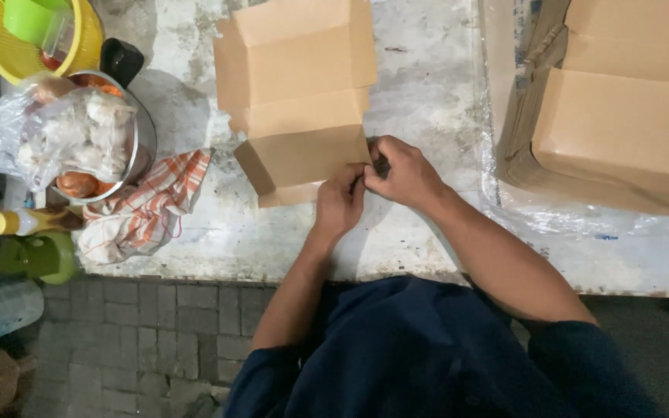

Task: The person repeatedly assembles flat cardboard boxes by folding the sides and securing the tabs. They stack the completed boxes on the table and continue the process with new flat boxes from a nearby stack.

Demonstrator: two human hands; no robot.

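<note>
A flat brown cardboard box blank lies unfolded on the worn pale counter, its nearest flap reaching toward the person. That flap's right corner is pinched between both hands: the left hand is closed on the edge from below, and the right hand is closed over the same corner from the side, the fingertips of the two touching. For a clean fold, the crease is best kept aligned with the scored line and pressed flat against the counter while the rest of the blank is kept from sliding. A stack of similar blanks rests on clear plastic at the right. At the left, a checked cloth lies beside a metal bowl holding a bag of food.
</note>
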